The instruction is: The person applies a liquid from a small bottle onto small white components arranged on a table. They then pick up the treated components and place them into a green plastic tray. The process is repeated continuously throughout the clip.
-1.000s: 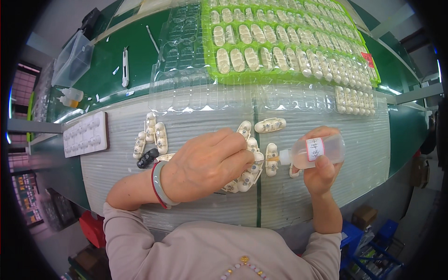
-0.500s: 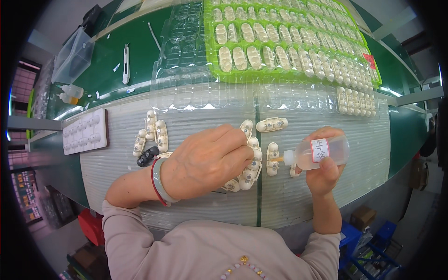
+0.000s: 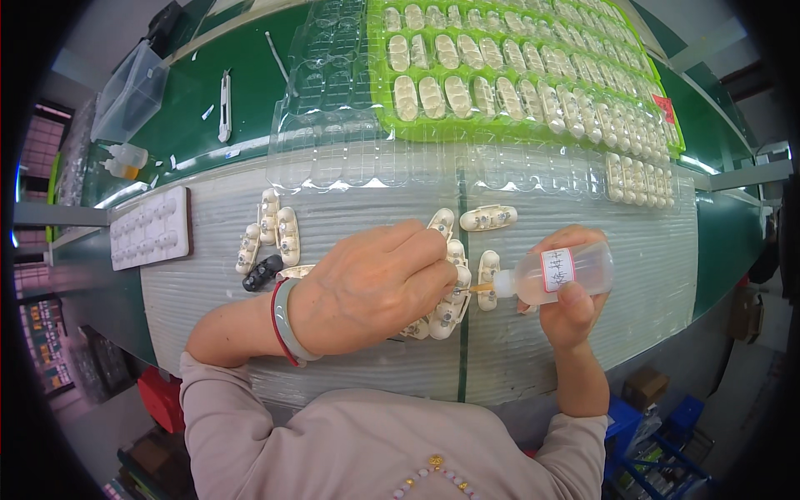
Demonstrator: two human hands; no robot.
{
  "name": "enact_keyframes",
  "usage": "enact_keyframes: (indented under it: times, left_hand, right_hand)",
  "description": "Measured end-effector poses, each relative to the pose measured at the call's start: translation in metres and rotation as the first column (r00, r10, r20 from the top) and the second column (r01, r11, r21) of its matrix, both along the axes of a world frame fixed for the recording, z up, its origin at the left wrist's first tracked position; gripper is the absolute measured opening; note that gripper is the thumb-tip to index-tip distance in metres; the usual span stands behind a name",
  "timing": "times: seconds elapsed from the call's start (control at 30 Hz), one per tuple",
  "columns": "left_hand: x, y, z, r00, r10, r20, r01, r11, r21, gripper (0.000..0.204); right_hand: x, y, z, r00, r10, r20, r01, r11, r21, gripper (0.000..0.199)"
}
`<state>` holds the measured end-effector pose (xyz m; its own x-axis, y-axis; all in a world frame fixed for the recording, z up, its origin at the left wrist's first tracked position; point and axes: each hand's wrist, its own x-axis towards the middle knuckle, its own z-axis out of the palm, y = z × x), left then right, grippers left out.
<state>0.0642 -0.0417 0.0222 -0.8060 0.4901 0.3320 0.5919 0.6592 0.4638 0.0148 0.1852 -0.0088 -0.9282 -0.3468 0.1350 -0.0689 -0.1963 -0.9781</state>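
My right hand point(image 3: 571, 304) grips a clear squeeze bottle point(image 3: 593, 268) with a white cap and a label, tipped on its side. Its thin amber nozzle point(image 3: 482, 287) points left and reaches the white oval plastic part point(image 3: 457, 271) beside my left fingertips. My left hand point(image 3: 379, 287) is closed at that part, its fingers curled and the tips partly hidden. More white parts with small metal pieces cluster under and beside it. Just right of the cluster lies another white oval part point(image 3: 487, 281), and one lies sideways above it point(image 3: 488, 217).
A green tray point(image 3: 408, 132) with rows of white parts fills the far side, beside clear plastic trays point(image 3: 325, 171). At left are a white block of rounded parts point(image 3: 150, 229), a black part point(image 3: 263, 272), a utility knife point(image 3: 225, 107) and a small bottle point(image 3: 127, 158).
My right hand has moved the bottle left, bringing the nozzle from above the separate oval part to the part at my left fingers. My left hand has hardly moved.
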Motion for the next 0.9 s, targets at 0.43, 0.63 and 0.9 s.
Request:
enact_keyframes:
  times: [0.43, 0.63, 0.9]
  left_hand:
    - [0.002, -0.003, 0.001, 0.998, 0.048, -0.033, -0.049, 0.999, -0.017, 0.016]
    - [0.002, -0.004, 0.003, 0.995, 0.089, -0.033, -0.09, 0.995, -0.037, 0.016]
    - [0.003, -0.003, 0.001, 0.993, 0.115, 0.007, -0.115, 0.993, -0.033, 0.015]
  right_hand:
    - [-0.003, 0.008, -0.003, 1.0, 0.003, -0.027, -0.001, 0.999, 0.046, 0.049]
    - [-0.001, 0.009, -0.005, 0.998, 0.046, -0.052, -0.042, 0.997, 0.066, 0.05]
    - [0.004, -0.002, 0.001, 0.998, 0.053, 0.025, -0.053, 0.999, 0.003, 0.04]
